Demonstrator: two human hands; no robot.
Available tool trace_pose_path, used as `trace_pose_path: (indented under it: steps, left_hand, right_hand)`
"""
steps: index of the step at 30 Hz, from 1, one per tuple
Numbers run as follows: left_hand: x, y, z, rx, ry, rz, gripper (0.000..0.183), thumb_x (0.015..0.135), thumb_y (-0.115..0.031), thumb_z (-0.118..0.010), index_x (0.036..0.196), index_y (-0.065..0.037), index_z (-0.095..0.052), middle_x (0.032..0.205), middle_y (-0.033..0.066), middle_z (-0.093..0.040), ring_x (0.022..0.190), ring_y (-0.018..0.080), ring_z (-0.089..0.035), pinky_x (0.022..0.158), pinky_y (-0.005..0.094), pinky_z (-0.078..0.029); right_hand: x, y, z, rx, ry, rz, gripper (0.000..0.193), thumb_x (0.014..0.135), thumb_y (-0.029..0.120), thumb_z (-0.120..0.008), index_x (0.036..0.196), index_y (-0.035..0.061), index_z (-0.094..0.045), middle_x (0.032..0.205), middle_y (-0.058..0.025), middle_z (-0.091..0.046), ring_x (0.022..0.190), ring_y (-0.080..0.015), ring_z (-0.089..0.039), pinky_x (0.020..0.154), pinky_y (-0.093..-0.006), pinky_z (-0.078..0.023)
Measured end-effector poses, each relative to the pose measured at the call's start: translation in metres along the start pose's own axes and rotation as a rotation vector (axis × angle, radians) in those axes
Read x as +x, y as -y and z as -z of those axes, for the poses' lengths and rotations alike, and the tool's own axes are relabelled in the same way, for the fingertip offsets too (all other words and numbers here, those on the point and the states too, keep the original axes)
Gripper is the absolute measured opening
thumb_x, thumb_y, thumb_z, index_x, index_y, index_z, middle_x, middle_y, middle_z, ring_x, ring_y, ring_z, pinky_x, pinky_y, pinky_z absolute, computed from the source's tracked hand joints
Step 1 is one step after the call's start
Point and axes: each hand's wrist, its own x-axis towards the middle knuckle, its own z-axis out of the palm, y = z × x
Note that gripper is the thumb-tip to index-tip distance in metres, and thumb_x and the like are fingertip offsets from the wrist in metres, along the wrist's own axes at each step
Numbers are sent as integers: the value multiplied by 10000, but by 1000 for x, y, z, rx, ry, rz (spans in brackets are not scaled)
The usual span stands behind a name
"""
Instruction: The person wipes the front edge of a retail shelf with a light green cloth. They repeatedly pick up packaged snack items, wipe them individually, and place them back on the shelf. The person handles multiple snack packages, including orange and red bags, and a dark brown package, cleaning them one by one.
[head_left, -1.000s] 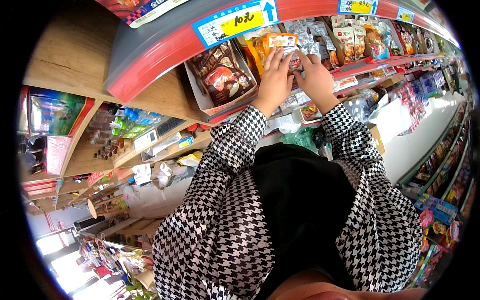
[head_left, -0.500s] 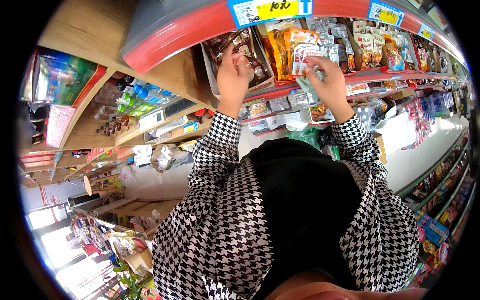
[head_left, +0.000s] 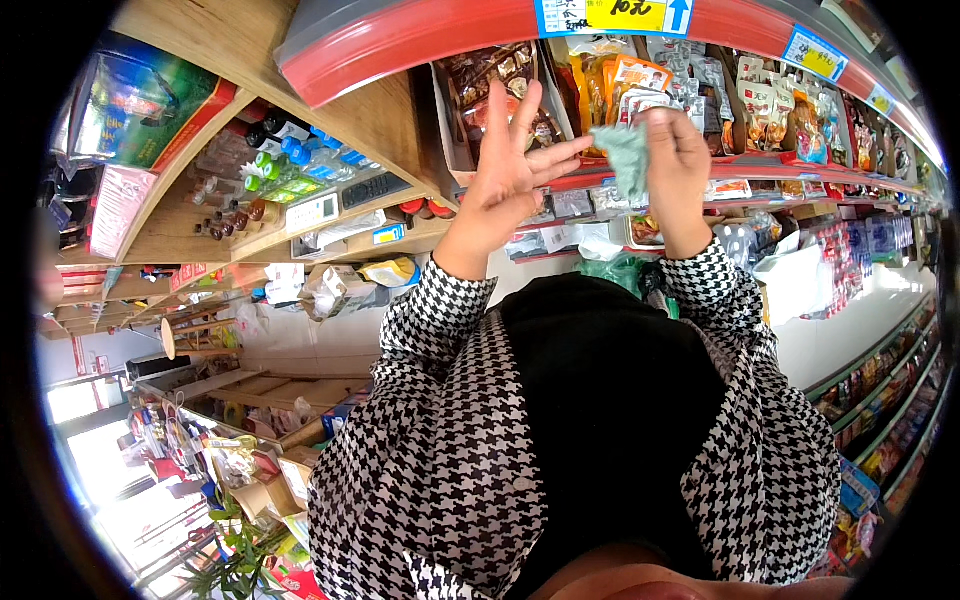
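My right hand (head_left: 678,165) is closed on a pale green cloth (head_left: 626,160), which hangs crumpled from the fingertips toward the left. Beside it, my left hand (head_left: 505,170) is raised with its fingers spread and nothing in them; its fingertips point at the cloth. Behind the left hand stands an open box (head_left: 450,130) of dark brown snack packets (head_left: 490,75). Orange snack pouches (head_left: 635,75) stand upright in the box behind the cloth.
A red shelf edge (head_left: 420,60) with price tags (head_left: 615,15) crosses above my hands. Wooden shelving (head_left: 370,160) on the left holds bottles (head_left: 290,165) and a scanner-like white device (head_left: 312,212). More snack boxes (head_left: 770,115) line the shelf to the right, and racks of packets (head_left: 880,400) stand at lower right.
My left hand has come away from the brown packets and spread its fingers. The right hand has drawn the cloth off the orange pouches, toward me, and the view has shifted slightly.
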Motion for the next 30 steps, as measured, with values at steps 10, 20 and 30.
trace_pose_path:
  steps: [10, 20, 30]
  left_hand:
    - [-8, 14, -12, 310, 110, 60, 1064, 711, 67, -464, 1508, -135, 212, 1606, 152, 108, 1479, 279, -61, 1135, 404, -244]
    - [-16, 32, 0, 138, -30, 187, 1010, 778, 66, -467, 1509, -131, 202, 1603, 154, 125, 1475, 271, -80, 1090, 331, -287]
    - [9, 43, 69, 528, -530, 564, 609, 932, -215, -501, 1456, 28, -309, 1179, 202, -550, 984, 254, -626, 713, 314, -587]
  right_hand:
    - [-11, 20, -27, -548, 281, 436, 266, 784, 189, -706, 998, 33, -683, 1014, -141, -640, 932, -317, -592, 850, -412, -469]
    - [-22, 6, -26, -501, 572, 461, 252, 691, 75, -648, 940, 61, -684, 965, -97, -653, 931, -325, -582, 819, -423, -482]
    - [16, -16, -30, -494, 510, 173, 268, 820, 194, -609, 1051, 75, -673, 907, -86, -709, 820, -266, -674, 753, -364, -522]
